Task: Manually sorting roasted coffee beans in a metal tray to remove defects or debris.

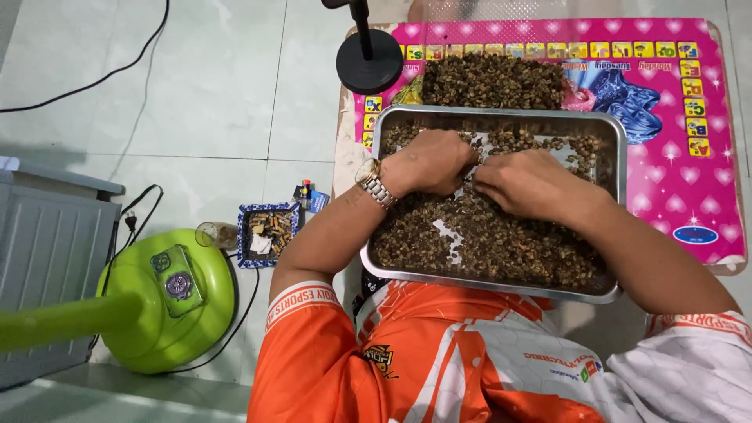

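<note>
A rectangular metal tray (381,125) rests on my lap, filled with small brown-green beans (501,243). My left hand (429,162), with a metal watch on its wrist, lies palm down on the beans in the tray's middle, fingers curled. My right hand (526,182) is beside it, also curled over the beans, fingertips almost touching the left hand. Whether either hand pinches a bean is hidden. A second heap of the same beans (492,81) lies beyond the tray on a pink mat (674,172).
A black round stand base (369,59) sits at the mat's far left corner. On the tiled floor to my left are a small blue patterned dish (268,233), a glass, a green fan base (168,301) with a cable, and a grey box (47,258).
</note>
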